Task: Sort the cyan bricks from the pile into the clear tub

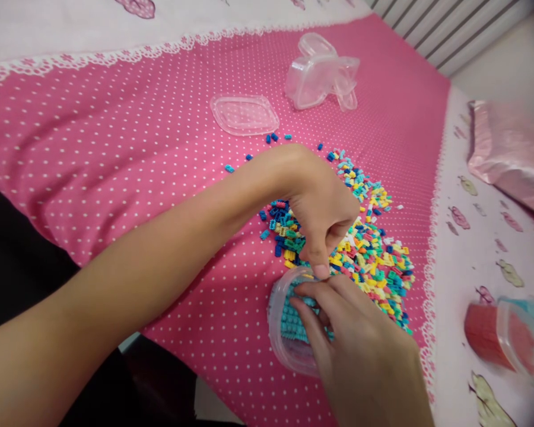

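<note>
A clear round-cornered plastic tub stands on the pink cloth, with rows of turquoise studded building bricks inside. Over its far rim comes my left hand, fingers curled and thumb pointing down at the rim; whatever it may grip is hidden. My right hand reaches into the tub from the near right. Its thumb and index finger are pinched together at the turquoise bricks, and its other fingers are partly hidden. Behind both hands spreads a heap of small multicoloured building bricks, partly covered by my left hand.
A clear lid lies flat farther back, beside a jumble of clear plastic containers. On the right are a tub with red contents and a shiny pink bag. A few loose blue bricks lie near the lid.
</note>
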`<state>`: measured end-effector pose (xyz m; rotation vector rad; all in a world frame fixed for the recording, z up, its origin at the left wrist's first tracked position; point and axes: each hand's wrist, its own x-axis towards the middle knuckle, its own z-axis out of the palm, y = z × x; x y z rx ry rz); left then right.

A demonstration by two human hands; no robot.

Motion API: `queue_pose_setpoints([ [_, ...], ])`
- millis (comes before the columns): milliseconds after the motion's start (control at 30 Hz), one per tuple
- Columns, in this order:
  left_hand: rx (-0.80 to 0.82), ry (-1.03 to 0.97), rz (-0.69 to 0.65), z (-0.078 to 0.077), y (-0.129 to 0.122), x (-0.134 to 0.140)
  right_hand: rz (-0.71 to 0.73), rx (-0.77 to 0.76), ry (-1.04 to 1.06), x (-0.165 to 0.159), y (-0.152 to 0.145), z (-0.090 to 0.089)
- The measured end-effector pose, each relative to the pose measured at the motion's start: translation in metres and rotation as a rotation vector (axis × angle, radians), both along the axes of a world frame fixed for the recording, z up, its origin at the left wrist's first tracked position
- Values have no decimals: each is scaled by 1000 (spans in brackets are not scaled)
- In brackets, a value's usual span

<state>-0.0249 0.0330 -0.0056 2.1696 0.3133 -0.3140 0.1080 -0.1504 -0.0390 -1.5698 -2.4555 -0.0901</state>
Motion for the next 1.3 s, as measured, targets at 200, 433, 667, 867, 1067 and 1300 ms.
queue_pose_setpoints([
  [200, -26, 17, 15, 1, 0, 1, -90, 32, 23, -10, -2, -1],
  [433, 42, 23, -9, 0, -1, 2, -53, 62, -5, -7, 0, 0],
  [667, 6, 24, 12, 1, 0, 0, 15, 9, -49, 7, 0, 2],
  [867, 40, -5, -29, 0, 1, -1, 21, -33, -94, 10, -3, 0],
  [1067, -32, 0, 2, -2, 1, -2, 39, -73, 30, 16, 3, 19],
  [1300, -60, 34, 8, -3, 3, -2, 128, -177, 64, 30, 5, 23],
])
